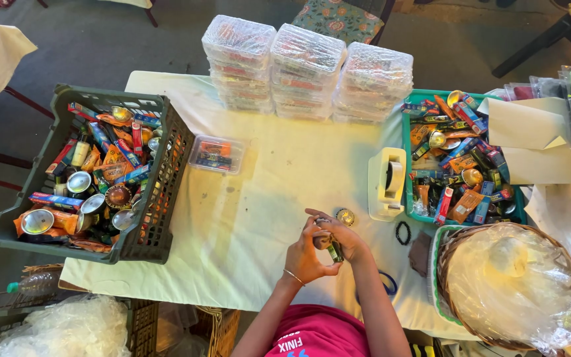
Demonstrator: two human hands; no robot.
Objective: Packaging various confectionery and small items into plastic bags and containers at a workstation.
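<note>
Head view: both hands together over table (pixel 252 218), near front edge.
Left hand (pixel 304 254): cupped, fingers curled round small dark item (pixel 334 250) (bangle on wrist).
Right hand (pixel 338 235): fingers closed over same item from above; pinching, not wide.
Item: held between both hands, above cloth; small gold disc (pixel 345 216) lying just beside, on table.
Doing it well (judgement): keep item low over cloth, steady w/ left, work w/ right fingertips; avoid knocking disc.
Nearby: tape dispenser (pixel 387 183) to right, teal tray (pixel 408 165) of packets beyond it, dark crate (pixel 160 198) well apart at left, clear box (pixel 217 154) mid-table, wrapped stacks (pixel 305 69) at back, basket (pixel 454 244) near right.
Hidden: item mostly covered by fingers, kind unclear; basket contents blurred by plastic; right edge cut off.
</note>
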